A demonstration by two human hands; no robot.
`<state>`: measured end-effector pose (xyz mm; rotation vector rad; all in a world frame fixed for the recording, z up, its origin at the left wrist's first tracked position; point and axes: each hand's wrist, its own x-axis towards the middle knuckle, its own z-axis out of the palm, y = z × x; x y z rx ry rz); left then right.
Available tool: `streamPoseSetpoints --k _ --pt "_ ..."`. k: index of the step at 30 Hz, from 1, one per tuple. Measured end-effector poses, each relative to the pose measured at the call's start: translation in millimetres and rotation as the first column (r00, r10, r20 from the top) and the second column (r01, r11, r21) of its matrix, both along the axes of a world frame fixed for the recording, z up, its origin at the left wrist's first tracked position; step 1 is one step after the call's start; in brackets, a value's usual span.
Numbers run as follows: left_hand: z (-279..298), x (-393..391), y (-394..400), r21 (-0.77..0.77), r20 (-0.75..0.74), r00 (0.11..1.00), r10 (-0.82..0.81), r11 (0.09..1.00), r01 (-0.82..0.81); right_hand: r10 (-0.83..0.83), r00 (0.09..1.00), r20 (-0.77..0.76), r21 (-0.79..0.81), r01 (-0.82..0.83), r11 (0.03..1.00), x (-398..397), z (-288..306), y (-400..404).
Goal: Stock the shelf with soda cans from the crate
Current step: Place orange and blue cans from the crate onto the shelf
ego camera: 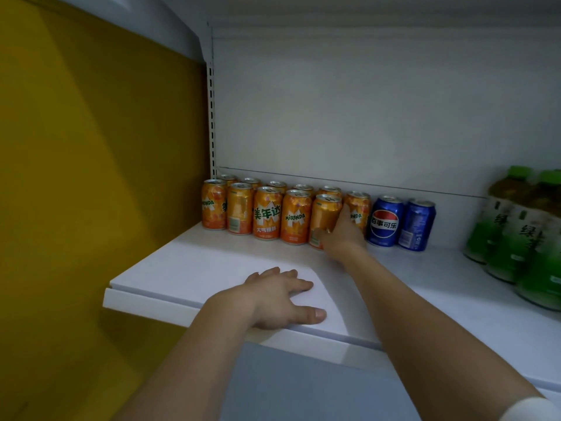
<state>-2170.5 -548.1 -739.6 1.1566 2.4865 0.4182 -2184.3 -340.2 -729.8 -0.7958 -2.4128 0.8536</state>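
Two rows of orange Mirinda cans [267, 212] stand at the back left of the white shelf [194, 268]. My right hand [343, 235] grips the rightmost front orange can [323, 215], which stands upright on the shelf. Just right of it stand another orange can [359, 208] and two blue Pepsi cans [385, 220]. My left hand [282, 297] lies flat on the shelf's front edge, fingers spread, holding nothing. The crate is out of view.
Green tea bottles [522, 235] stand at the shelf's right end. A yellow wall [91, 177] lies to the left, with a slotted upright [211, 117] at the corner. The shelf's white back panel [364, 117] rises behind the cans.
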Motion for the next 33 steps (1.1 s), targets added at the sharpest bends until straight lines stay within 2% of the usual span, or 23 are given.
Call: streamPoseSetpoints --k 6,10,13,16,18,19,21,23,25,27,28,30,31,33 --pt "-1.3 0.5 -0.1 0.013 -0.013 1.0 0.001 1.0 -0.001 -0.014 0.999 0.03 0.045 0.012 0.999 -5.4 -7.7 4.4" --pt "-4.4 1.9 -0.9 0.096 -0.03 0.999 0.032 0.995 -0.029 -0.039 0.998 0.043 0.049 0.037 0.998 -1.8 -11.2 3.4" --pt "-12.6 10.1 -6.3 0.227 -0.091 0.991 0.098 0.971 -0.075 -0.072 0.996 -0.046 0.265 0.082 0.961 17.1 -19.5 -5.0" --pt "-25.4 20.4 -8.9 0.423 -0.243 0.95 0.197 0.903 -0.079 0.073 0.974 -0.213 0.512 0.048 0.858 52.1 -24.5 -28.4" --pt "-36.5 32.8 -7.3 0.519 -0.428 0.863 0.268 0.854 -0.008 0.195 0.928 -0.318 0.604 0.041 0.796 80.7 -29.2 -51.3" --pt "-44.2 40.9 -7.5 0.572 -0.475 0.821 0.316 0.82 0.015 0.235 0.895 -0.38 0.617 0.055 0.785 96.3 -32.5 -64.0" --pt "-65.1 60.8 -13.2 0.683 -0.479 0.791 0.379 0.728 0.065 0.291 0.824 -0.486 0.58 0.055 0.813 127.6 -43.9 -88.4" --pt "-92.2 85.2 -29.8 0.747 -0.435 0.819 0.374 0.658 0.097 0.349 0.761 -0.547 0.531 -0.007 0.847 154.5 -65.2 -111.8" --pt "-125.8 108.1 -54.8 0.804 -0.32 0.855 0.409 0.594 0.017 0.402 0.73 -0.552 0.481 -0.115 0.869 174.4 -100.6 -134.1" --pt "-169.8 128.5 -85.0 0.793 -0.137 0.874 0.466 0.58 -0.186 0.438 0.776 -0.454 0.396 -0.265 0.879 190.3 -152.0 -156.5" --pt "-193.4 136.5 -99.5 0.727 -0.041 0.883 0.468 0.62 -0.295 0.455 0.812 -0.366 0.333 -0.343 0.879 197.4 -179.9 -166.5" --pt "-247.7 147.7 -123.9 0.472 0.126 0.877 0.463 0.75 -0.463 0.485 0.863 -0.142 0.183 -0.459 0.869 210.3 -234.6 -182.4" --pt "-274.8 152.7 -133.9 0.332 0.193 0.854 0.484 0.787 -0.521 0.5 0.866 -0.004 0.111 -0.496 0.861 216.3 -260.3 -188.3" --pt "-325.4 165.4 -150.3 0.086 0.323 0.781 0.534 0.805 -0.586 0.509 0.809 0.294 -0.036 -0.523 0.852 226.5 -309.3 -197.2"
